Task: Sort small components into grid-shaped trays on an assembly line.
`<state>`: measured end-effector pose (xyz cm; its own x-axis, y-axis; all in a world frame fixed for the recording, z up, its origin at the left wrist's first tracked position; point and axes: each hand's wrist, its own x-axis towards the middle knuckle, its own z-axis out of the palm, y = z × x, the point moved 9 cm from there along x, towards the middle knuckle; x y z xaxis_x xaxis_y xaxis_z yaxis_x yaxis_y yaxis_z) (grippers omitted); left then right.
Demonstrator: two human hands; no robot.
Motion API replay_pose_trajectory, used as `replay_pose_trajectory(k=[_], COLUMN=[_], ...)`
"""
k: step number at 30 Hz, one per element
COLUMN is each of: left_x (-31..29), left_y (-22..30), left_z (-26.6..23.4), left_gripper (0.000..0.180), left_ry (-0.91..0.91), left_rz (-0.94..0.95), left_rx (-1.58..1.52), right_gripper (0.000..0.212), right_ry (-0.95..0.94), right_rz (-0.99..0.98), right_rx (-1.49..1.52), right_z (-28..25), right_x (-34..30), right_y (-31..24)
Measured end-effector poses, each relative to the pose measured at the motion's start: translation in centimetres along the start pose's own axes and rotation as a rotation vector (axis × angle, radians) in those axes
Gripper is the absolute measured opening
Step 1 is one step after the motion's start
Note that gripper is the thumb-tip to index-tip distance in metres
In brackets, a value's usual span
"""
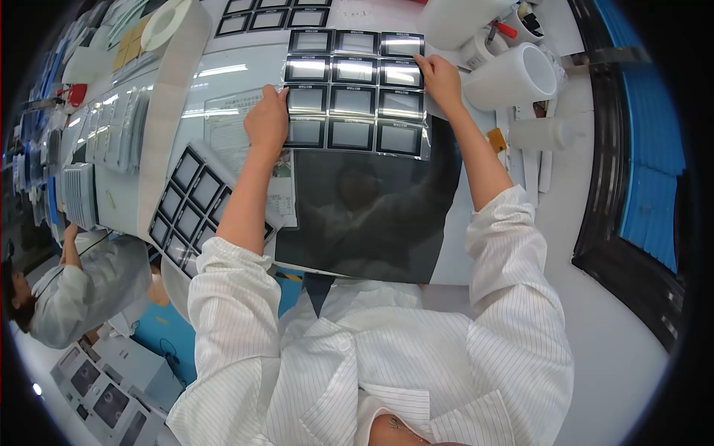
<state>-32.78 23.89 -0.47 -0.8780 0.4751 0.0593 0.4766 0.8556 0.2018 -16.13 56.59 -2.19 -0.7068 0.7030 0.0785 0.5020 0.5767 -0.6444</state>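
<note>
Both my hands hold a clear glossy sheet (351,110) printed with rows of black-framed rectangular windows. My left hand (266,120) is closed on its left edge, thumb and fingers pinching it. At the upper right edge, my right hand (442,80) grips the sheet in the same way. Light reflects in bright streaks across the windows. The sheet lies over the far part of a shiny black mat (364,223); I cannot tell whether it touches the surface. Beside my left forearm a stack of similar black-framed sheets (186,201) lies at an angle, partly hidden by the arm.
Another framed sheet (269,18) lies at the far edge. White cylindrical containers (513,78) stand at right, near a bottle (543,134). A tape roll (167,24) and racked clear panels (111,126) are at left. A co-worker (89,279) sits at far left.
</note>
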Motion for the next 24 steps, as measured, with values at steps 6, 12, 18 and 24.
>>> replay_pose_trajectory(k=[6,12,18,24], left_x=[0.0,0.4,0.8,1.0], left_y=[0.5,-0.3,0.0,0.6], left_z=[-0.7,-0.7,-0.8,-0.7], left_gripper=[0.031,0.033,0.036,0.034], left_ry=[0.143,0.127,0.098,0.141], left_rz=[0.112,0.088,0.154,0.232], left_rx=[-0.002,-0.079,-0.100,-0.052], right_gripper=[0.046,0.044,0.043,0.042], right_ry=[0.065,0.102,0.112,0.164], right_rz=[-0.060,-0.082,-0.076,-0.093], right_rx=[-0.191,-0.250,-0.183,-0.078], right_z=[-1.0,-1.1,-1.2,-1.6], right_x=[-0.5,-0.4,-0.4,-0.8], right_y=[-1.8,-1.7,-1.1,-1.0])
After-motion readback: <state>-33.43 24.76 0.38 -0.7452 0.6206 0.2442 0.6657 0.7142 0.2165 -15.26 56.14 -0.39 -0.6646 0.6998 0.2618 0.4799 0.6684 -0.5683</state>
